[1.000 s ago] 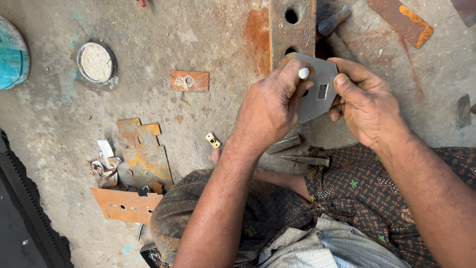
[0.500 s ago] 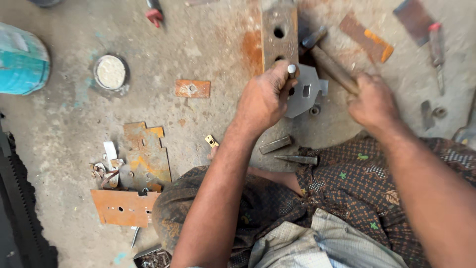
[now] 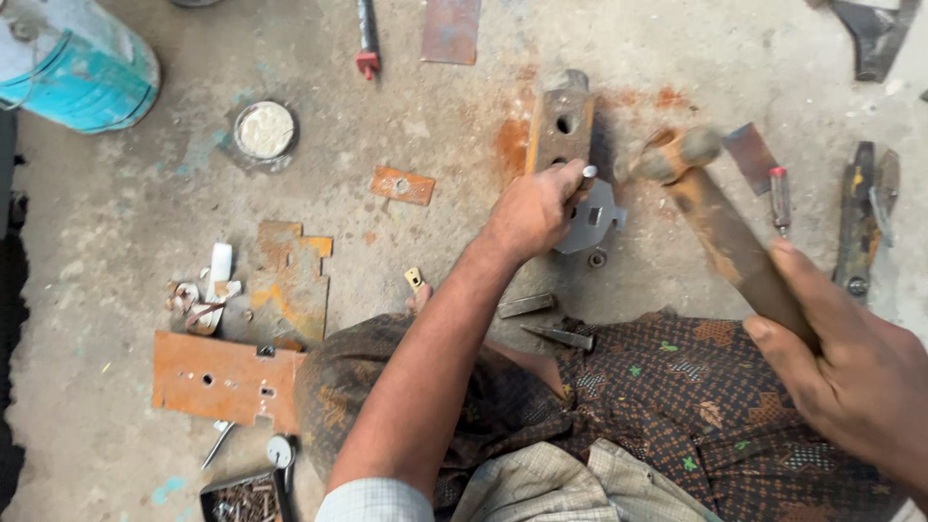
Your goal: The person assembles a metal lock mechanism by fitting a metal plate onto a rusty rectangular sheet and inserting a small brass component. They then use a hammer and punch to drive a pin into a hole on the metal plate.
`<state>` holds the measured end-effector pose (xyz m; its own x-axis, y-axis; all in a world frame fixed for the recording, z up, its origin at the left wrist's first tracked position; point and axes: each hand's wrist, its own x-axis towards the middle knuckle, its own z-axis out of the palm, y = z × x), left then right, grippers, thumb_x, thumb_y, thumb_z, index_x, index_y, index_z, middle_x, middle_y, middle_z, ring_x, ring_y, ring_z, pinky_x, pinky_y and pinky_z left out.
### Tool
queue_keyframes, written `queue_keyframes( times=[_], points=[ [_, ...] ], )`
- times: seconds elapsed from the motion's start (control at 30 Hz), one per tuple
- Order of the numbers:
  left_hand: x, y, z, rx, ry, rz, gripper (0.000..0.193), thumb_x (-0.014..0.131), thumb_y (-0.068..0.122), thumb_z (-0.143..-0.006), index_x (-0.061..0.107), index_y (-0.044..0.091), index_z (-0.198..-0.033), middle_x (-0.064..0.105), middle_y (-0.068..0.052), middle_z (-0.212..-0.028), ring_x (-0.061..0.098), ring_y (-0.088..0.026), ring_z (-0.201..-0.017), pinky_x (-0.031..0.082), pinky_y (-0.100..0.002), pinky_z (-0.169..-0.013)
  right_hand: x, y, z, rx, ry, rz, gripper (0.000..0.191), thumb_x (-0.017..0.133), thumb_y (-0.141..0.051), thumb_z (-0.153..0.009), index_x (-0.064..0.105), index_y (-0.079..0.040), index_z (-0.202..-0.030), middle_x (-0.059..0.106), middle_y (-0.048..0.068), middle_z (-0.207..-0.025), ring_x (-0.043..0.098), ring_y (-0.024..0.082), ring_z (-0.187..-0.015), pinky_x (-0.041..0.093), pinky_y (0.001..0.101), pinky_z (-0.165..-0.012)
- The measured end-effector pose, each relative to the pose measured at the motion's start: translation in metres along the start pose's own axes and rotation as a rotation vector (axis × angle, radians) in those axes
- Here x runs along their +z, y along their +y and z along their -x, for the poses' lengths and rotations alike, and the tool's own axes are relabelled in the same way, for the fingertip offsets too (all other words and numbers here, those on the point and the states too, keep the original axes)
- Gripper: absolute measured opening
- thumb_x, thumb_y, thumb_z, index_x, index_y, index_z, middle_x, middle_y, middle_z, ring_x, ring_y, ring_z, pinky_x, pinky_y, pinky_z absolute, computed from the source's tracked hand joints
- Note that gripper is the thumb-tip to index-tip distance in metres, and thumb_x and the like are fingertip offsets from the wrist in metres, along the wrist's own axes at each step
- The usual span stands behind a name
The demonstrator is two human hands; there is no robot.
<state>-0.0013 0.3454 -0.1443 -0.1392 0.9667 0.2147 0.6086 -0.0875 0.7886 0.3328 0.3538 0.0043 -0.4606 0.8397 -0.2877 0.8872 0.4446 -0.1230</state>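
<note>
My left hand [image 3: 530, 215] grips a short metal punch [image 3: 586, 178], holding it upright on a grey metal plate with cut-outs [image 3: 592, 220]. That plate lies on the lower end of a rusty steel block with two holes [image 3: 561, 124] on the concrete floor. My right hand [image 3: 851, 367] is shut on the wooden handle of a hammer [image 3: 720, 227]. The hammer's rusty head [image 3: 669, 155] hangs in the air just right of the punch, blurred.
A teal can [image 3: 82, 63] stands top left, a round lid [image 3: 265, 130] near it. Rusty plates [image 3: 227, 379] and scraps [image 3: 288, 280] lie at left, a small plate [image 3: 402, 186] in the middle. Chisels [image 3: 559, 334] lie by my knee; pliers [image 3: 860, 224] and a screwdriver [image 3: 779, 198] lie right.
My right hand let go of the grey plate, took the hammer by its handle and raised it. My left hand set the punch on the plate over the block.
</note>
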Motion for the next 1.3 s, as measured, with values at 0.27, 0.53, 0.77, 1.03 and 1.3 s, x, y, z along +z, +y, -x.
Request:
queue_keyframes(
  times=[0.27, 0.53, 0.77, 1.03, 1.3],
  points=[
    [0.007, -0.006, 0.0, -0.083, -0.109, -0.059, 0.027, 0.061, 0.01, -0.087, 0.062, 0.012, -0.115, 0.074, -0.014, -0.11, 0.072, -0.035, -0.102, 0.058, -0.045, -0.087, 0.006, -0.041, -0.008, -0.032, -0.097, 0.215, 0.074, 0.06, -0.038, -0.103, 0.034, -0.016, -0.169, 0.073, 0.018, -0.111, 0.074, 0.032, -0.089, 0.062, 0.0404, -0.078],
    [0.008, -0.012, 0.001, 0.054, -0.045, -0.095, 0.036, 0.066, 0.016, -0.086, 0.06, 0.01, -0.121, 0.071, -0.021, -0.109, 0.068, -0.043, -0.098, 0.055, -0.051, -0.082, 0.013, -0.032, 0.019, -0.199, 0.396, -0.271, 0.069, 0.064, -0.031, -0.096, 0.046, -0.011, -0.159, 0.072, 0.02, -0.119, 0.074, 0.035, -0.091, 0.061, 0.044, -0.077],
    [0.006, -0.005, -0.006, 0.018, -0.063, -0.177, 0.04, 0.059, 0.009, -0.086, 0.06, 0.013, -0.126, 0.07, -0.021, -0.109, 0.069, -0.043, -0.095, 0.055, -0.052, -0.082, -0.006, -0.056, -0.008, -0.226, 0.16, 0.039, 0.072, 0.07, -0.028, -0.091, 0.052, -0.008, -0.158, 0.072, 0.022, -0.118, 0.073, 0.038, -0.088, 0.06, 0.0477, -0.073],
    [0.002, -0.01, 0.0, 0.021, -0.079, -0.153, 0.038, 0.065, 0.013, -0.088, 0.061, 0.014, -0.126, 0.071, -0.019, -0.117, 0.07, -0.043, -0.101, 0.057, -0.05, -0.085, -0.012, -0.076, -0.01, -0.037, 0.004, 0.08, 0.061, 0.063, -0.039, -0.102, 0.04, -0.02, -0.155, 0.073, 0.019, -0.109, 0.074, 0.032, -0.073, 0.063, 0.0424, -0.065],
    [-0.001, -0.003, -0.002, 0.023, -0.086, -0.023, 0.035, 0.054, 0.011, -0.098, 0.066, 0.017, -0.13, 0.073, -0.018, -0.118, 0.071, -0.038, -0.108, 0.06, -0.046, -0.09, 0.005, -0.059, -0.011, -0.161, 0.047, 0.036, 0.076, 0.067, -0.033, -0.097, 0.038, -0.021, -0.166, 0.076, 0.018, -0.107, 0.076, 0.033, -0.081, 0.062, 0.0432, -0.075]
  ],
)
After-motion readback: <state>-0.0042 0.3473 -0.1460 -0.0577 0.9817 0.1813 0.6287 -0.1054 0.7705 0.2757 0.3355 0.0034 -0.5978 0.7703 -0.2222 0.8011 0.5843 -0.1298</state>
